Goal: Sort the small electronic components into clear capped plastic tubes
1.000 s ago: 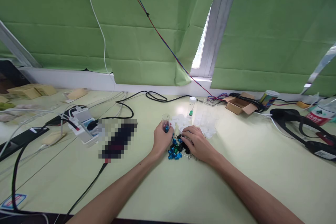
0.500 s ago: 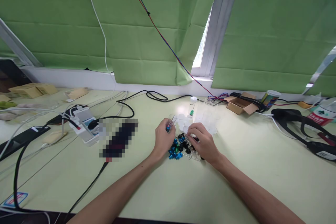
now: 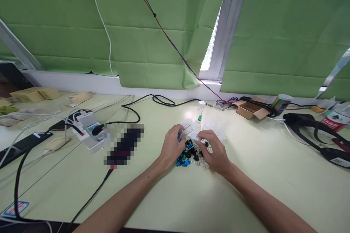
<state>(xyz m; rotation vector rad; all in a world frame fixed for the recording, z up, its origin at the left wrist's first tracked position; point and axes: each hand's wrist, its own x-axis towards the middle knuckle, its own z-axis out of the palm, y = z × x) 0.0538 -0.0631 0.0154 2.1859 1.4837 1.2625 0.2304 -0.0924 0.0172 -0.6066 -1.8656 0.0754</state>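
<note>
My left hand (image 3: 172, 143) is closed around a small clear vial (image 3: 187, 130), with something blue showing at its near end and a thin metal piece inside. Between the thumb and fingers of my right hand (image 3: 214, 149) is a white cap (image 3: 194, 137), held just right of the vial. Below both hands lies a pile of small blue pieces (image 3: 183, 161) and black pieces (image 3: 193, 152), with thin metal needles among them. Behind the hands stands a capped clear vial (image 3: 201, 111) with a green-hubbed needle inside.
Several clear containers (image 3: 218, 125) stand behind my right hand. A pixelated dark device (image 3: 124, 146) and a white power strip (image 3: 89, 131) are on the left. An open cardboard box (image 3: 250, 110), a printed can (image 3: 281, 103) and black goggles-like gear (image 3: 319, 134) sit on the right.
My right hand has come up from the pile, and the white cap now shows in its fingers. My left hand has shifted slightly right, tilting the vial toward the cap.
</note>
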